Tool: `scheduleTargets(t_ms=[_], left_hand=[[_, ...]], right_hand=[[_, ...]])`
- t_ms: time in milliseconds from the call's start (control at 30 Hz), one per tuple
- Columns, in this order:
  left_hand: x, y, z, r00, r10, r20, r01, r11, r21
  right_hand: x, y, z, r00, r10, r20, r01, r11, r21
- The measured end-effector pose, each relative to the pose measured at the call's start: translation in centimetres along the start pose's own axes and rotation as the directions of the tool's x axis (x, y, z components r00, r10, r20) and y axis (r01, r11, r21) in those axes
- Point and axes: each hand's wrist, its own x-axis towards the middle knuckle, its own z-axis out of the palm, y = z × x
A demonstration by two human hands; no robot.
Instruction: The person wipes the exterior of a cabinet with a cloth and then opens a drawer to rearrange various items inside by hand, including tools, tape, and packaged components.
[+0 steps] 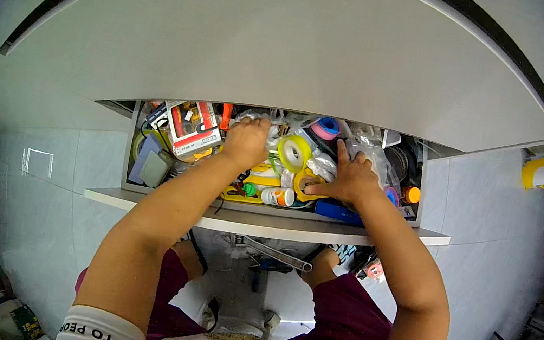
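Glossy yellow tape roll (294, 152) lies mid-drawer (134, 185) between our hands; left hand (248, 140) curls into crinkled plastic bags (272, 122), right hand (350, 179) rests spread, fingers (342, 151) gripping nothing.

Both bare forearms are extended forward and upward from the lower edge, converging slightly toward the middle. The left hand (248, 139) is held palm down with its fingers curled under, knuckles uppermost. The right hand (349, 176) is laid flat with the index finger stretched forward and the thumb spread to the left. The two hands are kept apart.
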Motion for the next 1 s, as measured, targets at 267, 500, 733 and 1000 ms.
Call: scheduleTargets(t_ms=[267, 500, 733, 1000], left_hand=[[-1.7, 1.3, -3.5, 0.959, 0.085, 0.272, -0.080, 0.996, -0.030], [-3.7, 0.1, -7.6, 0.882, 0.187, 0.432, -0.203, 0.979, -0.008], [-9.8, -2.5, -9.8, 0.901, 0.289, 0.325, -0.262, 0.957, -0.126], [-12.6, -3.1, -13.0, 0.971, 0.184, 0.152, -0.139, 0.953, -0.268]], right_hand=[[2.3, -1.7, 1.0, 0.998, 0.038, 0.045, -0.036, 0.999, -0.038], [2.1, -1.7, 1.7, 1.000, 0.009, -0.013, -0.011, 0.996, -0.090], [1.4, -1.7, 2.0, 0.996, -0.006, -0.090, 0.017, 0.994, 0.112], [0.8, -1.1, 2.3, 0.979, -0.101, -0.176, 0.129, 0.979, 0.157]])
